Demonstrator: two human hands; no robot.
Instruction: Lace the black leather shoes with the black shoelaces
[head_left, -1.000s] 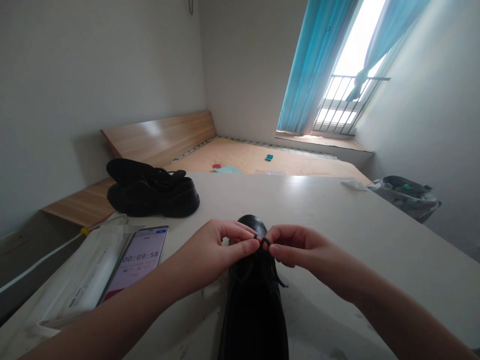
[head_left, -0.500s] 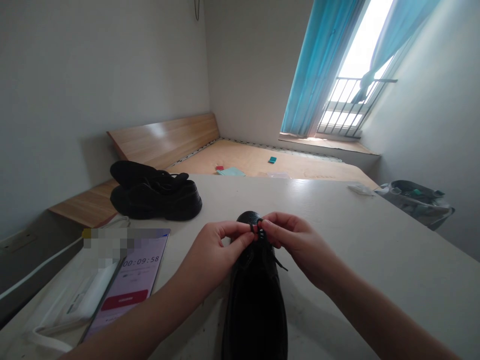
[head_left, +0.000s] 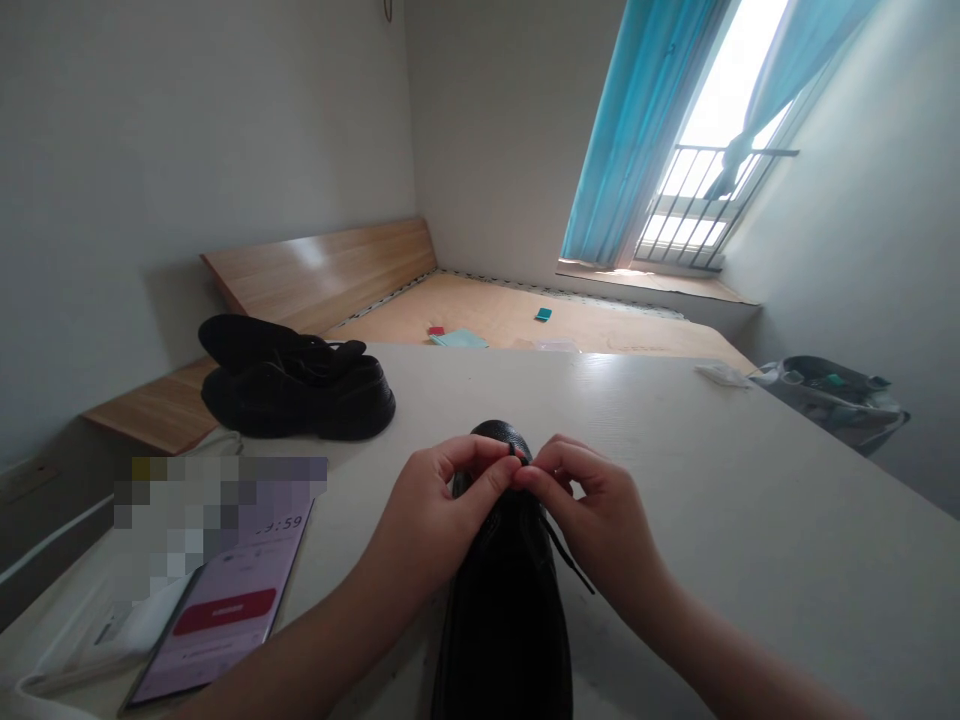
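Inspection at this moment: a black leather lace-up shoe (head_left: 502, 620) sits on the white table (head_left: 675, 440), directly in front of the wearer, toe pointing away. The left hand (head_left: 442, 510) and right hand (head_left: 592, 505) are together above the shoe's lacing, fingertips almost meeting. Each hand is pinched on the black lace (head_left: 566, 555) between thumb and forefinger; the exact lace crossing is hidden by the fingers. One free lace end hangs over the shoe's right side.

A pair of black shoes (head_left: 296, 385) lies on the table, well to the left and stacked one on the other. A smartphone (head_left: 225, 610) lies at the near left, showing a timer with a red button; part of its screen is obscured. Beyond the table are a wooden bed platform (head_left: 525, 325) and a railed window (head_left: 697, 200) with blue curtains (head_left: 630, 130). A waste bin (head_left: 829, 395) stands at right.
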